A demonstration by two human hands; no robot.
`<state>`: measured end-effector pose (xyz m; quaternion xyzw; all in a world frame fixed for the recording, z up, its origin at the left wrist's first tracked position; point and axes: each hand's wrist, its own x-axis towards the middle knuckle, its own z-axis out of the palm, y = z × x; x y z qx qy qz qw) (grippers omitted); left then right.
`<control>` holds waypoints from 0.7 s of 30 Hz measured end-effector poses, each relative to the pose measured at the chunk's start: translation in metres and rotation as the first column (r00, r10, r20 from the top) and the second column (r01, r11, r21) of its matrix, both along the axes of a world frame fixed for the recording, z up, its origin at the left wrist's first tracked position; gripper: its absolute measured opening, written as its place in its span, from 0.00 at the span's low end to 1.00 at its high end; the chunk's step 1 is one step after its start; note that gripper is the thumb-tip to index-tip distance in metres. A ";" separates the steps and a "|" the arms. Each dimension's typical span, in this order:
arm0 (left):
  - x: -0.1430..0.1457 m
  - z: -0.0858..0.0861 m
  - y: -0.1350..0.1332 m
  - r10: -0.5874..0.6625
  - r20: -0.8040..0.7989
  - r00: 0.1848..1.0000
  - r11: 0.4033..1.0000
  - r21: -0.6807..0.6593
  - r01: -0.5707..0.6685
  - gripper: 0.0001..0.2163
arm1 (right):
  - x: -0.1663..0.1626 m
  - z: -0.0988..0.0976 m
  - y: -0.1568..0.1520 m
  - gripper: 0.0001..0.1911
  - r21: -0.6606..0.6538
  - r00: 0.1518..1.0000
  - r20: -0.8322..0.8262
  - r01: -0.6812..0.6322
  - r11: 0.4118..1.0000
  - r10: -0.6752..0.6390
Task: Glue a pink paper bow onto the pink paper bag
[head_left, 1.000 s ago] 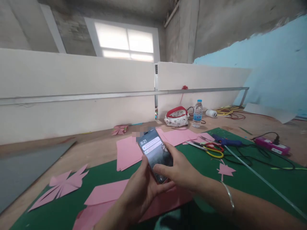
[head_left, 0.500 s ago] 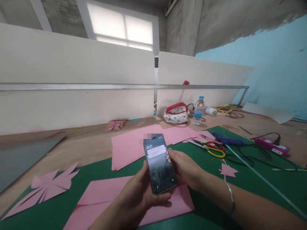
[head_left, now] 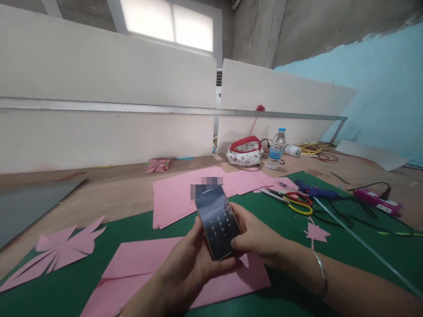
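A smartphone [head_left: 218,224] is held up in front of me, tilted, its dark screen showing a number keypad. My left hand [head_left: 190,253] wraps around its left side and lower edge from below. Along the right side my right hand [head_left: 253,231] grips it too, with the thumb over the lower right of the screen. Beneath the hands lies a folded pink sheet [head_left: 139,259] on a green cutting mat [head_left: 284,286]. More pink paper sheets [head_left: 175,198] are stacked just behind the phone.
Pink paper cutouts [head_left: 66,251] lie left. On the right are scissors [head_left: 291,200], a blue glue gun [head_left: 315,190] with a long clear stick, a magenta power strip [head_left: 376,201] and cables. Behind stand a pouch [head_left: 245,153] and a water bottle [head_left: 276,149], before white boards [head_left: 109,70].
The phone's screen has gone from the lock screen with notifications to a keypad. My right thumb has moved onto the screen's lower right. The view has shifted slightly.
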<state>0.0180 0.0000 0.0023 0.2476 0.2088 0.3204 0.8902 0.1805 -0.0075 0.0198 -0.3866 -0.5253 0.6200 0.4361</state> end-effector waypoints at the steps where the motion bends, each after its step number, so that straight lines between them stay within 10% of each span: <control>1: 0.000 -0.001 0.001 -0.004 0.013 1.000 1.000 -0.004 0.004 0.22 | 0.000 -0.001 0.000 0.35 -0.010 1.000 0.009 0.009 1.000 -0.009; 21: 0.000 -0.005 0.000 -0.041 0.019 0.999 0.999 -0.007 0.042 0.27 | -0.007 -0.005 0.001 0.10 -0.094 0.969 0.023 0.247 0.964 -0.246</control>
